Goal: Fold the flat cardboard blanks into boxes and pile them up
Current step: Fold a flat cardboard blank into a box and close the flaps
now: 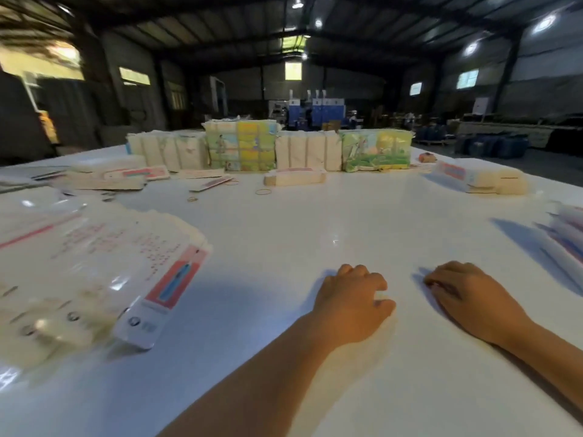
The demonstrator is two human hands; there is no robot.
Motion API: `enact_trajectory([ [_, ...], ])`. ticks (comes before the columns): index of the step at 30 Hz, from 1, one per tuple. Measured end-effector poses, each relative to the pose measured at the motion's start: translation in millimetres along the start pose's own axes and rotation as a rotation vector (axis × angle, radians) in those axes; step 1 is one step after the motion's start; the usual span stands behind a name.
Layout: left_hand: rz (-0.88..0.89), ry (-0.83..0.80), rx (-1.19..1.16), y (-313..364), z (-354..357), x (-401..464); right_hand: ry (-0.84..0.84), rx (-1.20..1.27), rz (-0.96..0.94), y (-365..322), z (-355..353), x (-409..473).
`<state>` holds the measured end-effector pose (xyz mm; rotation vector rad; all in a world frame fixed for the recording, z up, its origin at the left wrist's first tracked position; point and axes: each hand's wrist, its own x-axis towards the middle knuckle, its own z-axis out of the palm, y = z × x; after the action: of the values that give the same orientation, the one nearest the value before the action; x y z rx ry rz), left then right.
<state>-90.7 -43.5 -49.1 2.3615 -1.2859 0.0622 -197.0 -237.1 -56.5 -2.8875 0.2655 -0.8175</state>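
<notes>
Both hands resting on the white table

Left hand (350, 305) and right hand (470, 296) lie palm-down, fingers loosely curled, holding nothing; stacked flat blanks (94, 272) sit left on the table (284, 222).

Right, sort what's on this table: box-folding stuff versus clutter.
Job:
stack of flat blanks
blank stack at right edge
folded boxes
bundled blanks

Lying about:
rubber bands
small brown object

Both hands rest on the table, holding nothing.

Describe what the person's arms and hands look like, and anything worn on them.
Both forearms are bare as far as the frame shows: no sleeves, gloves, watch or bracelet in view. The left hand and right hand show no rings that can be made out, though the picture is slightly blurred.
</notes>
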Motion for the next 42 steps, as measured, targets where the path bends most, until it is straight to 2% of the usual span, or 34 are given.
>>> enact_trajectory([
  [3, -0.168, 0.05, -0.119, -16, -29, 2, 0.004, 0.035, 0.017, 10, 8, 3],
  [5, -0.315, 0.098, -0.09, -38, -61, 2, -0.013, 0.023, -0.038, 21, 12, 6],
  [8, -0.57, 0.116, 0.123, -85, -115, -10, -0.083, 0.039, 0.017, 41, 20, 7],
  [10, -0.762, 0.061, 0.27, -118, -137, -31, -0.042, 0.047, 0.043, 51, 29, 5],
  [12, -0.917, -0.014, 0.382, -144, -143, -56, -0.091, 0.016, 0.115, 57, 43, 8],
  [14, -0.965, -0.021, 0.423, -160, -138, -71, -0.19, -0.213, 0.07, 67, 49, 10],
  [15, -0.958, -0.019, 0.413, -166, -136, -72, -0.21, -0.235, 0.062, 64, 45, 8],
  [18, -0.973, -0.014, 0.289, -173, -134, -65, -0.073, -0.103, 0.056, 55, 28, 5],
  [22, -1.01, -0.001, 0.329, -174, -136, -55, -0.105, -0.059, 0.011, 50, 23, -3],
  [25, -1.048, 0.029, 0.286, -175, -136, -55, -0.03, -0.087, 0.03, 50, 21, -1],
  [32, -1.017, 0.12, 0.348, -156, -143, -41, -0.008, -0.061, 0.09, 15, 0, -3],
  [37, -0.608, 0.238, 0.236, -99, -130, 0, -0.027, -0.039, 0.092, 3, -9, -4],
  [42, -0.221, 0.103, 0.108, -26, -60, 22, -0.051, -0.053, 0.095, 1, -9, -5],
])
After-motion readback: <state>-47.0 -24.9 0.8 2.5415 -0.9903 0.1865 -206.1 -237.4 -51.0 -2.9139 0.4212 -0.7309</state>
